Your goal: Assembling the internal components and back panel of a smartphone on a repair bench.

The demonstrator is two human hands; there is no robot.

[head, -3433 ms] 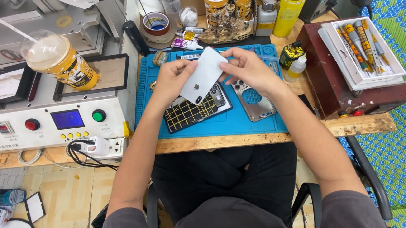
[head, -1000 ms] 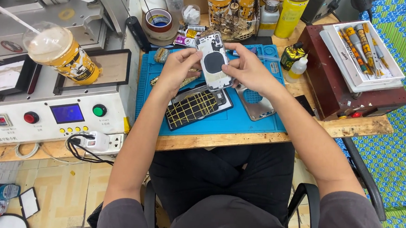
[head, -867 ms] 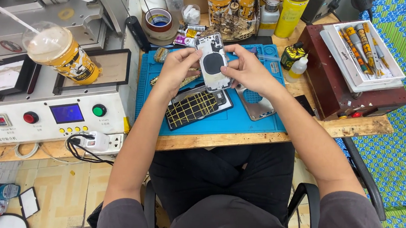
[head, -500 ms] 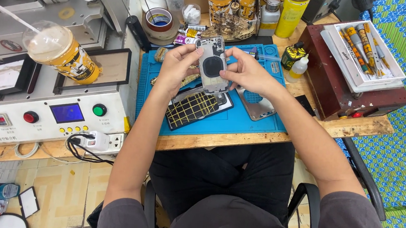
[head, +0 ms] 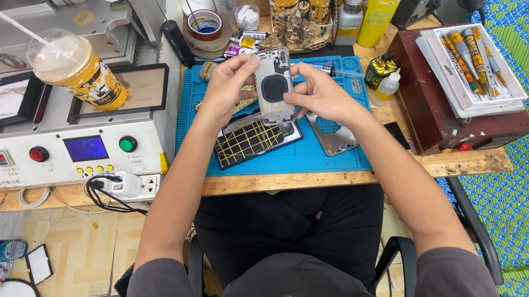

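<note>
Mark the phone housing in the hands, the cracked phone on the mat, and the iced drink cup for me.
phone housing (head: 274,87): head view, on the dark round coil at its middle.
cracked phone (head: 249,142): head view, on its taped dark screen.
iced drink cup (head: 77,70): head view, on its yellow side wall.

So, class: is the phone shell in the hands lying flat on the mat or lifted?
Lifted: both hands, left hand and right hand, hold the phone shell above the blue mat.

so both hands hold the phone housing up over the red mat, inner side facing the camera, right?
Not quite: the mat is blue, not red, as the head view shows. The rest stands: left hand and right hand hold the phone housing above it, inner side facing the camera.
</note>
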